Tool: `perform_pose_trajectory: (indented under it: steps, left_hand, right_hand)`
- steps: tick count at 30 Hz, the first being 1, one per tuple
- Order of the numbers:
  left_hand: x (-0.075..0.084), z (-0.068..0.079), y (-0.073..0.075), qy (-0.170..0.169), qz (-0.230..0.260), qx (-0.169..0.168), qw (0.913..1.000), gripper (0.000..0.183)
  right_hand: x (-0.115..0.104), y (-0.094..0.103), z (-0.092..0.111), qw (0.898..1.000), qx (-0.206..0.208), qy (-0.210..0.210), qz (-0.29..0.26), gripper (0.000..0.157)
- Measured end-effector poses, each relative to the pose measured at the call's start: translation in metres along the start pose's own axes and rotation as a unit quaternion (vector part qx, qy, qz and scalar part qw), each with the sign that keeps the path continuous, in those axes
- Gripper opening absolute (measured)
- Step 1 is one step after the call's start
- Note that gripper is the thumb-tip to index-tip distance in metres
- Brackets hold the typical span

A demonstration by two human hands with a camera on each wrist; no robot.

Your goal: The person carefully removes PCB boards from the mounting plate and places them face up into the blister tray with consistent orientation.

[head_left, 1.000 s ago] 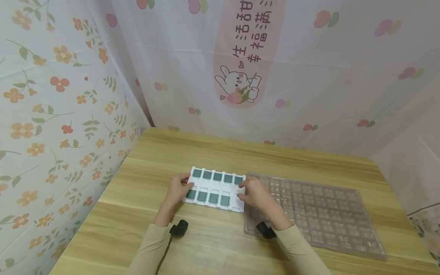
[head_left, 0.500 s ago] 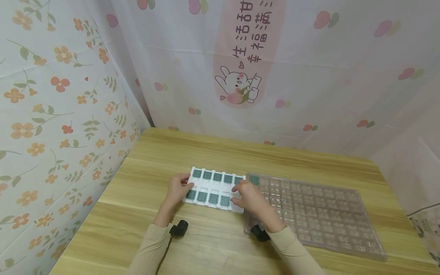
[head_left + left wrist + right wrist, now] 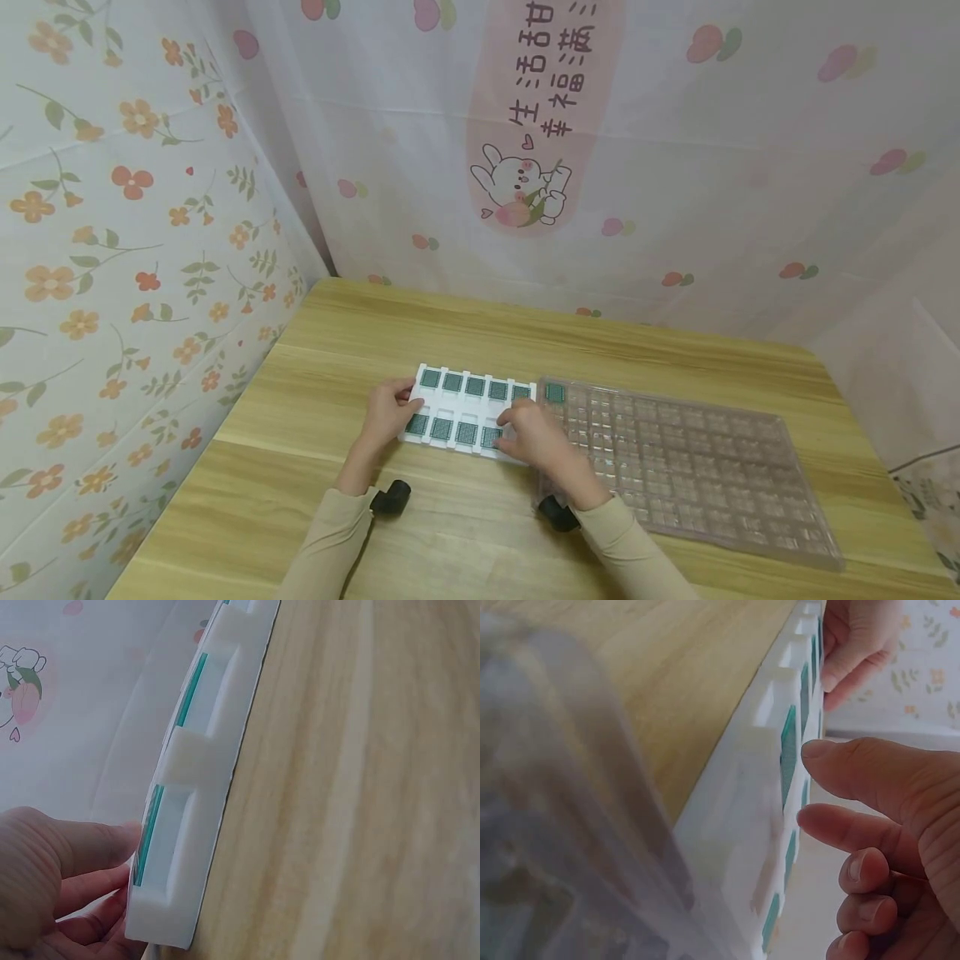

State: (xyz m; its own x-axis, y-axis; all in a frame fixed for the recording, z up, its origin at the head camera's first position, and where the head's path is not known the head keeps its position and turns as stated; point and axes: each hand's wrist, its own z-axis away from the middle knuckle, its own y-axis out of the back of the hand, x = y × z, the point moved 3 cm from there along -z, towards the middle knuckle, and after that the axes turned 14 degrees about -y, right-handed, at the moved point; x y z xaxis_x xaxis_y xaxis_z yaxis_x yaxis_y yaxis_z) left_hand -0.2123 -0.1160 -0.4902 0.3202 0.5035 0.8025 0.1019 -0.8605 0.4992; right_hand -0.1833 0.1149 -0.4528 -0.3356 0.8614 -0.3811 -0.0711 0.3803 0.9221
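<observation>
A white foam tray (image 3: pixel 459 403) with two rows of small green square chips lies on the table. My left hand (image 3: pixel 386 410) grips its left end, thumb along the edge and fingers against the side, as the left wrist view shows. Over the tray's right end is my right hand (image 3: pixel 534 433), its thumb and index finger apart beside the front row's rightmost visible chip (image 3: pixel 490 436). In the right wrist view a gap separates those fingertips from the nearest green chip (image 3: pixel 788 754); nothing is between them. Another green chip (image 3: pixel 554 392) sits in the clear tray's back left pocket.
The clear plastic tray (image 3: pixel 712 537), a grid of many pockets, lies right of the white tray, its left edge close to it. Wooden tabletop (image 3: pixel 450 525) shows in front and behind. A printed curtain (image 3: pixel 675 167) hangs behind the table.
My right hand has moved left and slightly toward the front row, away from the clear tray, uncovering the chip in its corner pocket. My left hand stays on the white tray.
</observation>
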Motion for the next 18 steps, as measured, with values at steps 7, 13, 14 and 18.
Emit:
perform_pose_trajectory:
  steps: [7, 13, 14, 18]
  left_hand:
    - [-0.0002, 0.0002, -0.0003, 0.005, -0.005, -0.001, 1.0, 0.035]
    - [-0.0003, 0.0003, 0.0001, 0.004, -0.004, -0.002, 1.0, 0.035]
    - [-0.0003, 0.0004, 0.0002, 0.005, -0.004, -0.002, 1.0, 0.035]
    - [0.0001, 0.0006, 0.0004, 0.005, -0.003, -0.003, 1.0, 0.035]
  right_hand:
    - [-0.0026, -0.0034, 0.0003, 1.0, -0.002, 0.0, 0.024, 0.026]
    - [-0.0044, -0.0045, 0.0009, 1.0, -0.011, -0.008, 0.025, 0.026]
    - [-0.0046, -0.0047, 0.0008, 1.0, -0.011, -0.008, 0.024, 0.026]
    - [-0.005, -0.0056, 0.0002, 1.0, -0.008, -0.005, 0.018, 0.026]
